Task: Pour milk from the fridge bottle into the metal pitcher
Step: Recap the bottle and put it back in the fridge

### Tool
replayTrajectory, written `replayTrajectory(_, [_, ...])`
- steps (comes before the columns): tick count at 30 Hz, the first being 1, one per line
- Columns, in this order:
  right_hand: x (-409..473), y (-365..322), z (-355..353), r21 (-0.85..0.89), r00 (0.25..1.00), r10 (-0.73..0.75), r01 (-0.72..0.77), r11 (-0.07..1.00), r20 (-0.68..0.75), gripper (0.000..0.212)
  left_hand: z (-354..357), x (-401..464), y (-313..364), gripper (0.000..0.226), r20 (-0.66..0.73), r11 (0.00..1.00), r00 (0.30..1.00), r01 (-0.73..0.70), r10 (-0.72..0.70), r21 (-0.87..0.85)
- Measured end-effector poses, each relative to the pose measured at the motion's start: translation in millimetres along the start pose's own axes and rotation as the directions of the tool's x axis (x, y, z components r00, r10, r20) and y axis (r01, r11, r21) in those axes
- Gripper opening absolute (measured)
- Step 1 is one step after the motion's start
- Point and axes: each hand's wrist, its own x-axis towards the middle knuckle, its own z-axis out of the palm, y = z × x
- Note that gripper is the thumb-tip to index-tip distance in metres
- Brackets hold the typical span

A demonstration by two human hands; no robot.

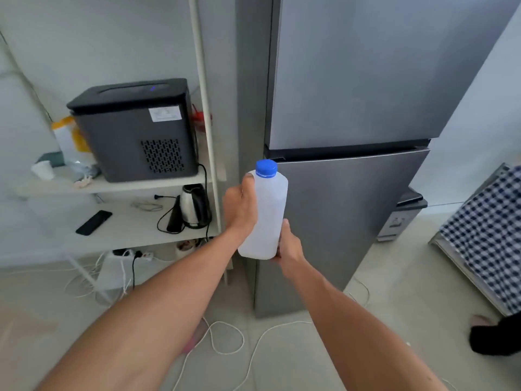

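In front of the fridge (352,221), nearest the camera, two bare forearms reach forward and meet at a milk bottle (266,218), held upright in the air just before the lower fridge door. The left hand (239,210) wraps the bottle's upper body, thumb lying up near the shoulder below the blue cap (266,168). The right hand (289,246) cups the lower corner, fingers curled under the base. The cap is on. The bottle looks like thin, whitish plastic, so it likely gives under a hard squeeze; it is probably fairly heavy if full, and perhaps cold and damp, so slippery. A hold round the middle with support under the base seems safest, leaving the cap free to twist off. Both fridge doors appear closed. Left of the fridge, a shelf (112,187) carries a black machine (135,128), with a kettle (194,206) below it. No metal pitcher is in view.
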Motion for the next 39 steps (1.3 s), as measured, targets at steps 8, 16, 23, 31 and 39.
replayTrajectory(8, [8, -24, -11, -0.308, 0.990, -0.131, 0.109, 0.945, -0.051, 0.057, 3, 5, -2, 0.052, -0.075, 0.998, 0.997, -0.021, 0.017, -0.059])
replayTrajectory(16, [35, -140, 1, -0.578, 0.701, -0.710, 0.552, 0.601, -0.069, 0.039, 1, 19, -8, 0.049, -0.119, 0.999, 0.992, -0.042, 0.042, 0.001])
replayTrajectory(23, [77, -168, 14, -0.681, 0.817, -0.576, 0.416, 0.603, -0.012, 0.045, -4, 28, -12, 0.053, -0.122, 0.999, 0.992, -0.040, 0.039, -0.008])
replayTrajectory(31, [74, -179, 12, -0.703, 0.847, -0.531, 0.370, 0.608, -0.013, 0.054, -7, 27, -12, 0.057, -0.111, 1.000, 0.994, -0.020, 0.018, -0.022])
replayTrajectory(39, [45, -169, 10, -0.714, 0.821, -0.543, 0.273, 0.645, -0.177, 0.065, -20, 23, -23, 0.059, -0.065, 1.000, 0.998, 0.000, -0.002, -0.030])
